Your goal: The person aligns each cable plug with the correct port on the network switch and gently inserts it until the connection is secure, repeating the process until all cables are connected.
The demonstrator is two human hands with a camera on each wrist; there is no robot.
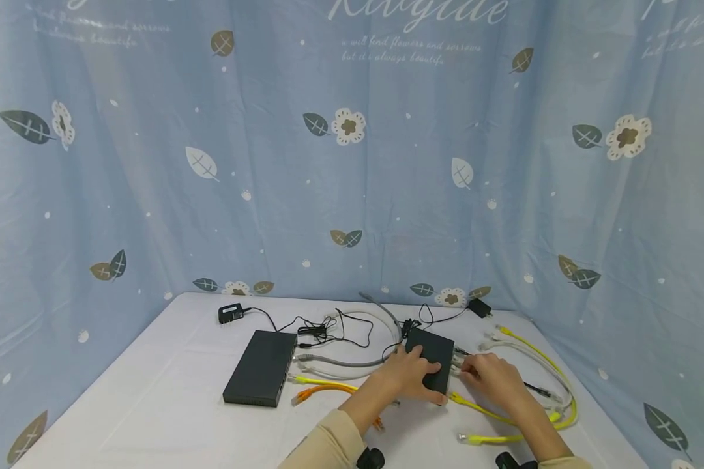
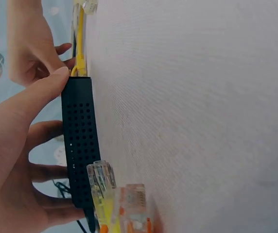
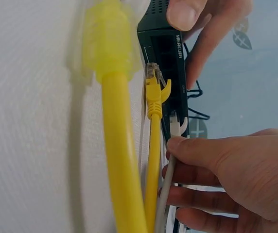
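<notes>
My left hand (image 1: 407,374) presses on the top of the right-hand black network switch (image 1: 437,345), its fingers spread and its thumb on the near edge. In the right wrist view, the row of ports on this switch (image 3: 165,48) shows. There, my right hand (image 3: 226,179) pinches a whitish network cable (image 3: 165,194) just behind its plug (image 3: 175,125). That plug is at a port; how deep it sits cannot be told. Beside it lies a yellow network cable (image 3: 153,97), its clear plug close to the ports.
Another black switch (image 1: 261,368) lies to the left. Between the switches are grey, yellow and orange cables (image 1: 322,389) and a bundled black power lead (image 1: 312,331). Power adapters (image 1: 231,313) stand at the back. More yellow cable (image 1: 572,413) curves at right. A blue curtain (image 1: 352,189) hangs behind.
</notes>
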